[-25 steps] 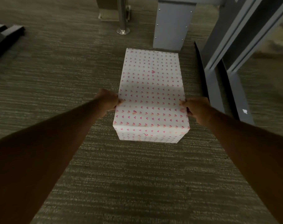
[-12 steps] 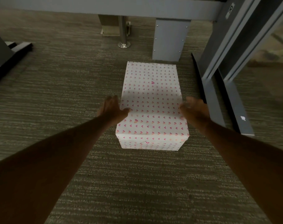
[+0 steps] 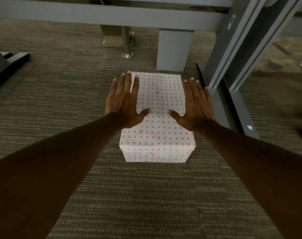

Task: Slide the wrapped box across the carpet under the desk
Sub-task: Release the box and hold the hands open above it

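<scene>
I see the rectangular box wrapped in white paper with small pink hearts resting flat on the grey-brown striped carpet, its far end just short of the grey metal desk leg panel. My left hand is over the box's left edge, fingers spread flat, gripping nothing. My right hand is over the right edge, likewise splayed and empty. I cannot tell whether the palms touch the paper. A grey desk crossbeam spans above.
</scene>
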The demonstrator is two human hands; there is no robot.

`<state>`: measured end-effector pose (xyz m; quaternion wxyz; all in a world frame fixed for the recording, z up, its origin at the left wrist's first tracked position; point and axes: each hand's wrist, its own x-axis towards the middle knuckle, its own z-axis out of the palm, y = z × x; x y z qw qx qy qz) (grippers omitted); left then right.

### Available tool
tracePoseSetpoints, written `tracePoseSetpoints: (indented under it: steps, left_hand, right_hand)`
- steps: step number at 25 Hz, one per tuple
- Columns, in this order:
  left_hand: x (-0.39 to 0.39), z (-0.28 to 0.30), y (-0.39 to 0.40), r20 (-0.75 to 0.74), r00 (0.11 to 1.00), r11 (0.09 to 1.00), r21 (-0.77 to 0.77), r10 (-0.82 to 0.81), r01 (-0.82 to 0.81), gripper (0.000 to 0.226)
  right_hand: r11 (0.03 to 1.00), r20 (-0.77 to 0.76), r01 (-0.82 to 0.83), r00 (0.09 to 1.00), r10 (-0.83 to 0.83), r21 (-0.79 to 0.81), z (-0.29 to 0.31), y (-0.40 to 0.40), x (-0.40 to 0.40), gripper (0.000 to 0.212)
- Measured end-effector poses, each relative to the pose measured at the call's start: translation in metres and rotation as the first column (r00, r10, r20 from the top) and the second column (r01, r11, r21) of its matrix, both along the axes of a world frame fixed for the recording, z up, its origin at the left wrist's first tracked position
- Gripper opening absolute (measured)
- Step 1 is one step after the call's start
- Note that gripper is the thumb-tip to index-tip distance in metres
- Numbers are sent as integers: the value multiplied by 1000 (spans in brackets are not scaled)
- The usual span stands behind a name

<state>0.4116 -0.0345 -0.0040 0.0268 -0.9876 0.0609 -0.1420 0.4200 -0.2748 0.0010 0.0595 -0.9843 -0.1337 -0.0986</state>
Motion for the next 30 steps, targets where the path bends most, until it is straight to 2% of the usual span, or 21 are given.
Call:
tracePoseSetpoints:
  steps: [5, 26, 30]
  left_hand:
    - [-2, 7, -5, 8, 1000, 1000, 20, -2, 1, 115]
    - [-4, 1, -15, -51, 998, 998, -57, -25, 22, 117]
    - [-7, 0, -11, -101, 995, 984, -179, -12, -7, 113]
  right_hand:
    - [998, -13, 0, 1000, -1, -67, 4, 2, 0, 111]
    - [998, -51, 13, 999, -16, -62, 9, 5, 0, 110]
    - [999, -51, 32, 998, -32, -11, 7, 2, 0, 109]
